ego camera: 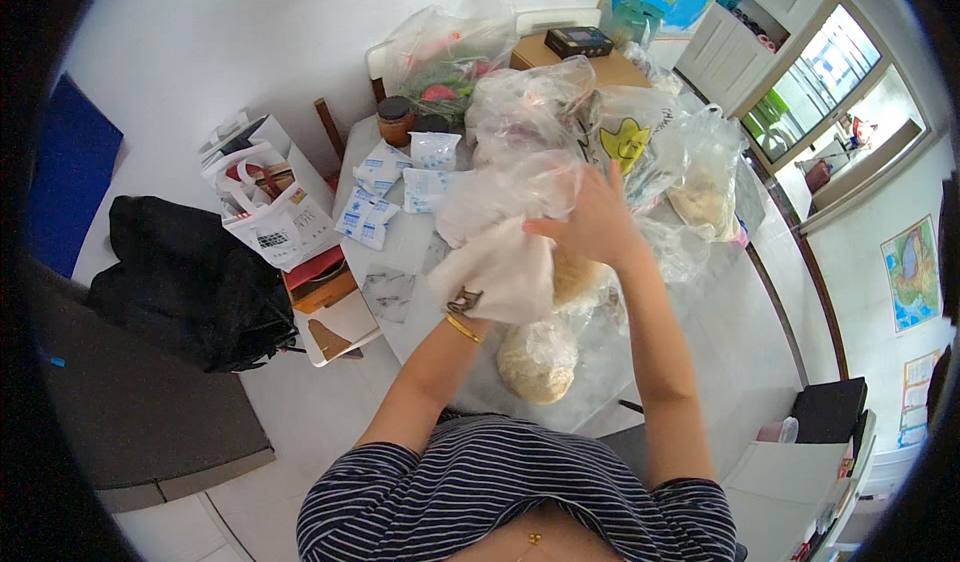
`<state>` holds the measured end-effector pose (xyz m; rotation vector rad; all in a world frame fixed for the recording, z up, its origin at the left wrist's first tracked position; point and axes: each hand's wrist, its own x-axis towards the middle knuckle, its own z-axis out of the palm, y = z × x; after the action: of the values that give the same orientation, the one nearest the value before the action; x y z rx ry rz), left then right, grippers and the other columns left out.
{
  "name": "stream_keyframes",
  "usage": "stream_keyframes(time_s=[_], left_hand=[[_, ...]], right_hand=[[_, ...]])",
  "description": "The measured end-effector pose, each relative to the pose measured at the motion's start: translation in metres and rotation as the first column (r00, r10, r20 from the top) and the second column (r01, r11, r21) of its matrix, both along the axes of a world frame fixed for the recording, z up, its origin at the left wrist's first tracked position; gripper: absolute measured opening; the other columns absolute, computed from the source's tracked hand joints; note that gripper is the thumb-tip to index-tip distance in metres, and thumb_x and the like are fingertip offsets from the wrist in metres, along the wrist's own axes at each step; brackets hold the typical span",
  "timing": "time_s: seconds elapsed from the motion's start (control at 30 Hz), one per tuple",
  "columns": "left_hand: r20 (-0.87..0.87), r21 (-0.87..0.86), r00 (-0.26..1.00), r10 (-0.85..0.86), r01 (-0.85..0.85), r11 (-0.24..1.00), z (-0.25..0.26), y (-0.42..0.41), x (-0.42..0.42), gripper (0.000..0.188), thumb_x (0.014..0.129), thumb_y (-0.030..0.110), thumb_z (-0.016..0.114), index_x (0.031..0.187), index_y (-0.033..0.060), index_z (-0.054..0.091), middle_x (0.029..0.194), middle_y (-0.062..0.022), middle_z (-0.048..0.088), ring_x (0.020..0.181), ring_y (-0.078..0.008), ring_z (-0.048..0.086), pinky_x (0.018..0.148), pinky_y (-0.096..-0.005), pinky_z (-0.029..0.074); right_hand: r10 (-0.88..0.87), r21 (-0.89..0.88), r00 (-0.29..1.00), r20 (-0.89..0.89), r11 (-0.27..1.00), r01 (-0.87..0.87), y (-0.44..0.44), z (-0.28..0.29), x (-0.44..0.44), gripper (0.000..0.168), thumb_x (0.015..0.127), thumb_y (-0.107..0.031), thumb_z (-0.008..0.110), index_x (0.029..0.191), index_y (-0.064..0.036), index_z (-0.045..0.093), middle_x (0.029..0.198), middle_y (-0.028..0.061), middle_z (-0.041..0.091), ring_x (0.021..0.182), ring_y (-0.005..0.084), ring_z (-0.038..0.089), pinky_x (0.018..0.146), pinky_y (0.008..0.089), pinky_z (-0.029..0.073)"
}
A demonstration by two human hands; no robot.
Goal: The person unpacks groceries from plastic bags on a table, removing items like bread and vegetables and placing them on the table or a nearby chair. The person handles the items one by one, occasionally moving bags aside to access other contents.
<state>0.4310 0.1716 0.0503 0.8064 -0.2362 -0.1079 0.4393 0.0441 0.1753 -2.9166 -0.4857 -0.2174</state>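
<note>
My left hand is mostly hidden by a whitish bag or cloth with a small dark print; only the wrist, with a gold bangle, shows clearly. How its fingers are placed cannot be seen. My right hand reaches over from the right, thumb and fingers spread apart. Its thumb lies at the whitish item's edge, and its other fingertips blur against a translucent plastic bag. Beneath the right hand a tan bundle is partly visible. Nearer my body, a round pale item in clear plastic rests on the marble-look table.
Several blue-and-white packets and a dark-lidded jar are left of the bags. Behind stand a vegetable bag and a cardboard box. More plastic bags crowd the right. A white shopping bag stands beside the table.
</note>
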Motion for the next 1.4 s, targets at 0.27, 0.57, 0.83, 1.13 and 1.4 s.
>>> stream_keyframes(time_s=[0.27,0.57,0.83,1.13,1.4], left_hand=[[0.007,-0.117,0.999,-0.052,0.052,0.992,0.004,-0.004,0.003,0.039,0.087,0.021,0.039,0.121,0.0046,0.033,0.115,-0.01,0.044,0.107,-0.0201,0.042,0.091,-0.0306,0.034],[0.151,-0.118,0.988,-0.04,0.058,0.991,0.012,0.003,0.018,0.047,0.085,0.024,0.044,0.126,0.0051,0.029,0.123,-0.0114,0.038,0.115,-0.0226,0.036,0.097,-0.0321,0.029],[0.153,-0.542,0.923,-0.353,0.377,0.751,-0.031,-0.016,-0.006,0.048,0.089,0.021,0.04,0.131,0.0043,0.023,0.128,-0.0103,0.036,0.116,-0.0194,0.038,0.099,-0.0286,0.028],[0.058,-0.522,0.961,-0.271,0.261,0.812,-0.005,0.01,-0.024,0.047,0.088,0.021,0.041,0.129,0.0041,0.024,0.127,-0.0102,0.037,0.115,-0.0195,0.039,0.098,-0.0287,0.029],[0.054,-0.494,0.985,-0.164,0.169,0.853,0.002,0.019,-0.027,0.046,0.088,0.02,0.041,0.129,0.0038,0.025,0.126,-0.0101,0.038,0.113,-0.0196,0.039,0.098,-0.0289,0.03]], right_hand=[[-0.098,0.227,0.967,-0.237,0.962,0.153,-0.016,-0.042,-0.034,0.082,0.056,-0.042,0.065,0.126,-0.01,0.035,0.111,0.015,0.05,0.1,0.0314,0.05,0.083,0.042,0.039],[-0.105,0.368,0.95,-0.294,0.905,0.214,-0.044,-0.087,-0.039,0.072,0.06,-0.034,0.066,0.123,-0.013,0.037,0.114,0.0148,0.047,0.101,0.0321,0.05,0.081,0.0444,0.041],[-0.291,0.3,0.94,0.178,0.926,0.229,0.005,-0.119,-0.039,0.066,0.066,-0.031,0.06,0.119,0.001,0.036,0.117,0.013,0.045,0.114,0.0266,0.039,0.098,0.0489,0.021],[-0.281,0.399,0.858,0.431,0.912,0.099,0.001,-0.104,-0.029,0.05,0.062,-0.019,0.061,0.109,-0.007,0.048,0.1,0.0034,0.055,0.089,0.0182,0.051,0.078,0.0354,0.034],[-0.255,0.365,0.876,0.409,0.926,0.099,-0.001,-0.097,-0.032,0.083,0.047,-0.021,0.072,0.122,-0.005,0.039,0.115,0.0033,0.051,0.086,0.0182,0.049,0.074,0.0319,0.034]])
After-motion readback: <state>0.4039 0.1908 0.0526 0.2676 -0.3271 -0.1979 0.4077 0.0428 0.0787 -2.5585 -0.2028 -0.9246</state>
